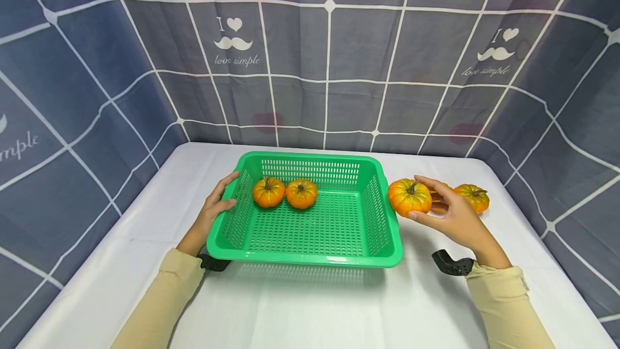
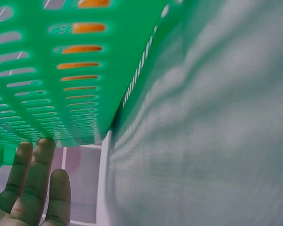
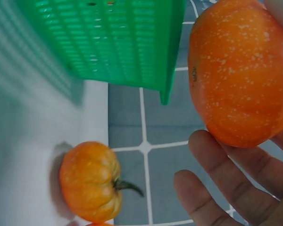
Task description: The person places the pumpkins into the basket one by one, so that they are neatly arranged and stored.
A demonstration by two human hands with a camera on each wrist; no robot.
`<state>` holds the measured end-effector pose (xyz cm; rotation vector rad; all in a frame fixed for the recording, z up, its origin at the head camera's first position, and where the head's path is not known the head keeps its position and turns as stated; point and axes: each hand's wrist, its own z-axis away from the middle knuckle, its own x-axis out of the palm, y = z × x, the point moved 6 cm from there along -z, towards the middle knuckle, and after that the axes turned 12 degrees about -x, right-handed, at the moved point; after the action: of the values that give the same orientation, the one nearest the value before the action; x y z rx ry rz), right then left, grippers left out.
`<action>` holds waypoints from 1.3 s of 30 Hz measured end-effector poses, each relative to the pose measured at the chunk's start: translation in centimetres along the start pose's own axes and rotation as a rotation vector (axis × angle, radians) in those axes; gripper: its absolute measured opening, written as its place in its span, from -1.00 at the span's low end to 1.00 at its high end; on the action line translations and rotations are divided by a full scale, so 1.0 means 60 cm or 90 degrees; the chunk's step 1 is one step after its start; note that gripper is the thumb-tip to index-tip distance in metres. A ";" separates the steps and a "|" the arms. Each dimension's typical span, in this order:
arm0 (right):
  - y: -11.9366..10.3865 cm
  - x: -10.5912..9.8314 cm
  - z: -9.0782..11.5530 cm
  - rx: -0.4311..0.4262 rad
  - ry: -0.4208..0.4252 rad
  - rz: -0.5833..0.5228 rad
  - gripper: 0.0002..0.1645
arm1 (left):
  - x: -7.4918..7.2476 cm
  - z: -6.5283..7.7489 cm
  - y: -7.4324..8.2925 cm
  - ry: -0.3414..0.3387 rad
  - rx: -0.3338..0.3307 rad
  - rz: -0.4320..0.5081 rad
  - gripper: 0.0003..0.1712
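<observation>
two pumpkins (image 1: 268, 193) are already in the basket (image 1: 305, 258); the right hand (image 1: 457, 221) holds a third pumpkin (image 1: 408, 198) beside it, grip half-curled; more pumpkins (image 1: 477, 199) wait on the tabletop (image 1: 310, 311); the left hand (image 1: 209, 211), fingers straight, touches the basket.

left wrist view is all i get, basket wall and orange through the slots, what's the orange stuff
Observer: Two pumpkins, side by side in the basket.
Operator: and the right hand, is it holding anything
Observer: Yes, the right hand holds another pumpkin by the basket's right rim.
Operator: any out on the table
Observer: Yes, at least one: a stemmed pumpkin sits on the table, right of the basket.
</observation>
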<state>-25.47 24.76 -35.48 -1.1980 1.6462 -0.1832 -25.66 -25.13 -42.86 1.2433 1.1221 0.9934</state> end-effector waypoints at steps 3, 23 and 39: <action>-0.006 0.002 -0.008 0.007 -0.013 0.002 -0.07 | 0.000 0.000 0.000 0.001 0.000 0.003 -0.19; -0.050 0.023 -0.059 -0.071 -0.078 0.027 -0.05 | 0.000 -0.001 0.001 0.006 0.010 0.006 -0.18; -0.074 0.048 -0.094 -0.078 -0.148 0.013 -0.09 | -0.001 0.000 0.002 0.014 -0.005 -0.015 -0.18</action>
<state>-27.09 18.04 -32.02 -1.2437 1.4818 0.0700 -25.65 -25.16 -42.71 1.2130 1.1466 0.9943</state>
